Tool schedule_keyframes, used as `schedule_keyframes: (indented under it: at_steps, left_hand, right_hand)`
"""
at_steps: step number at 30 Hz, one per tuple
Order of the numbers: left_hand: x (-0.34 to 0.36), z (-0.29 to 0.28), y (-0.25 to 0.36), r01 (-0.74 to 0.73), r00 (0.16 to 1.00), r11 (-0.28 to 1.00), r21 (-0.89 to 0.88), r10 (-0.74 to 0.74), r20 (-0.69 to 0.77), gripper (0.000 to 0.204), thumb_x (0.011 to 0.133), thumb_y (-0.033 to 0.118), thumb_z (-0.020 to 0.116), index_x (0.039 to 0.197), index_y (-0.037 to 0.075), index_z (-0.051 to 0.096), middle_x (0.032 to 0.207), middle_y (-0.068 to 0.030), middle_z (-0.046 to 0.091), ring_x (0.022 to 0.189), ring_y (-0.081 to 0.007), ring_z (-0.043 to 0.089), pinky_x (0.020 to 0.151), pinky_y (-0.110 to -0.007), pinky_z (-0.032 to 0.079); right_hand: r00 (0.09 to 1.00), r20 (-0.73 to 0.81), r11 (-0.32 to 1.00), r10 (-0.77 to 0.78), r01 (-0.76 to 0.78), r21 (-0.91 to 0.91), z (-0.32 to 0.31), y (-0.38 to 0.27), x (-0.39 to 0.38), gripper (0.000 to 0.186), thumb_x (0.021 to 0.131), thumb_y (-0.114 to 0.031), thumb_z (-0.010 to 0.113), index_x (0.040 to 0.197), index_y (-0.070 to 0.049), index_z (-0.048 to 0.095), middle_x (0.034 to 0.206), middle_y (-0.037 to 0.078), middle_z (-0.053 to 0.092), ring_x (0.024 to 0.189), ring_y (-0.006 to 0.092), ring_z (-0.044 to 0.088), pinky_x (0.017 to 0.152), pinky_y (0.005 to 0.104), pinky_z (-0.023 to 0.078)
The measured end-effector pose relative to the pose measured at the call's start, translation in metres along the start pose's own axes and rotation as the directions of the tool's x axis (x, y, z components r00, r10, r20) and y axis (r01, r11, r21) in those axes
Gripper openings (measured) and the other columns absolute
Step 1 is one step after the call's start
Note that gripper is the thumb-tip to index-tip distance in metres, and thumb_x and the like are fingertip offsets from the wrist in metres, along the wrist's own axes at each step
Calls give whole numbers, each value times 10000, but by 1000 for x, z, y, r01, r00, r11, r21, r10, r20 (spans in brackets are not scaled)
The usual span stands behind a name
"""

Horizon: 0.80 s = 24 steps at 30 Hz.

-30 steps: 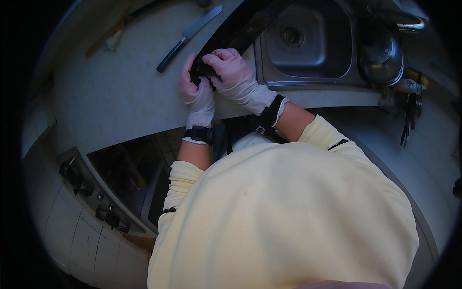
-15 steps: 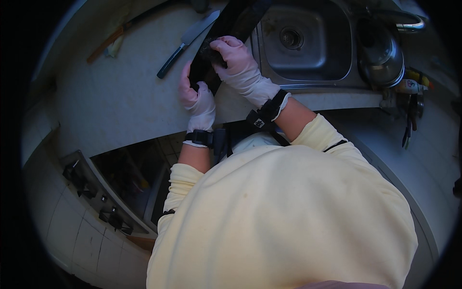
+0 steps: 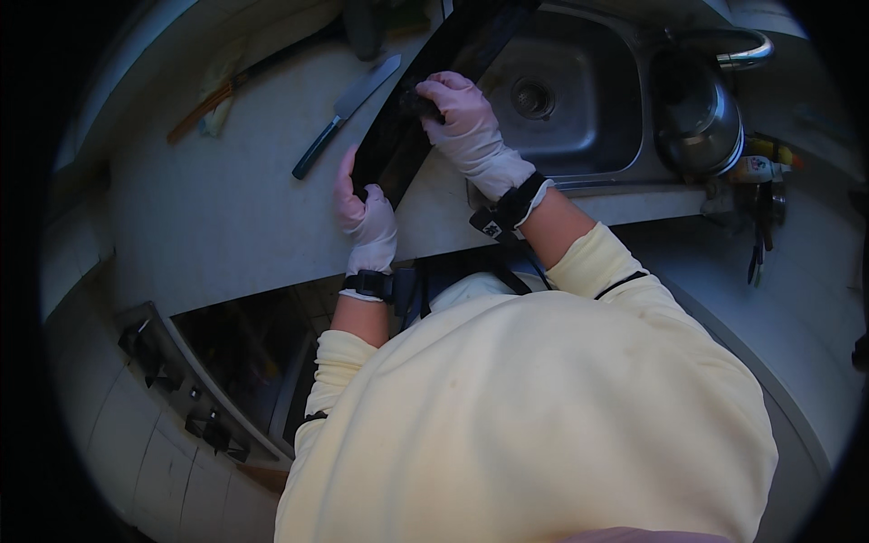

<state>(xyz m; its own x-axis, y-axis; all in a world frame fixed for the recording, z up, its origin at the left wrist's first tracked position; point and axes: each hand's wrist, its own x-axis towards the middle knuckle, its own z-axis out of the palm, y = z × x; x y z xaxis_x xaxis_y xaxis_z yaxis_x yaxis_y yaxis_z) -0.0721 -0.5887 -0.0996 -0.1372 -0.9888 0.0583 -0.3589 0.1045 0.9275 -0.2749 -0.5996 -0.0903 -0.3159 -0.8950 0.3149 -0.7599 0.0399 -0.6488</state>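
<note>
A long, dark, narrow panel or tray [image 3: 395, 161] lies slanted across the counter, its far end reaching past the sink's left rim. My left hand [image 3: 367, 217], in a pale pink-and-white glove, grips its near end, fingers on the left edge and thumb on the near side. Farther up, my gloved right hand [image 3: 469, 127] presses a dark, rough-looking wad [image 3: 419, 102], like a scouring pad, against the dark surface. Left of the panel rests a kitchen knife [image 3: 367, 90] with a dark handle, touched by neither hand.
The steel sink [image 3: 579, 136] is at right, with a lidded metal pot [image 3: 697, 113] and faucet [image 3: 747, 56] beyond. A bottle [image 3: 756, 169] stands near hanging utensils. Wooden sticks [image 3: 201, 113] lie far left on the counter [image 3: 208, 217]. A stove [image 3: 195, 394] sits lower left.
The right hand with the dark wad has slid farther along the panel, away from me. My left hand keeps its hold on the near end. The whole view has shifted slightly.
</note>
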Motion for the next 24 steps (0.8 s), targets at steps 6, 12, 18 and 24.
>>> schedule_keyframes:
  at_steps: [6, 12, 18, 24]
  left_hand:
    - [-3, 1, 1, 66, 998, 997, -28, -67, -21, 689, 873, -166, 524, 1518, 57, 625, 1455, -151, 692, 1363, -299, 652, 1184, -395, 485]
    - [3, 0, 2, 39, 999, 995, -87, -40, -8, 696, 861, -167, 521, 1510, 56, 635, 1434, -151, 708, 1321, -275, 674, 1169, -379, 492]
    - [-1, 0, 2, 31, 999, 1000, -3, -31, -25, 701, 857, -169, 518, 1508, 61, 640, 1427, -157, 710, 1319, -267, 674, 1157, -382, 506]
    - [2, 4, -5, 74, 997, 983, -167, -77, -9, 696, 863, -165, 531, 1507, 71, 648, 1431, -155, 712, 1322, -290, 675, 1161, -395, 504]
  right_hand:
    - [998, 36, 994, 44, -48, 96, -6, 11, 10, 366, 838, -40, 816, 1201, -64, 768, 1238, 180, 740, 1144, 400, 722, 996, 455, 605]
    - [982, 138, 988, -132, 118, 102, 3, -12, -9, 349, 805, -3, 816, 1144, -72, 776, 1169, 151, 751, 1124, 389, 722, 969, 436, 606]
    - [994, -89, 998, 58, -57, 11, -17, 17, 30, 319, 857, -36, 822, 1173, -72, 798, 1289, 164, 747, 1186, 397, 715, 1015, 476, 616]
    - [961, 225, 985, -162, 145, 88, 5, -22, -21, 426, 742, -8, 831, 1153, -115, 793, 1219, 120, 740, 1163, 382, 708, 968, 439, 610]
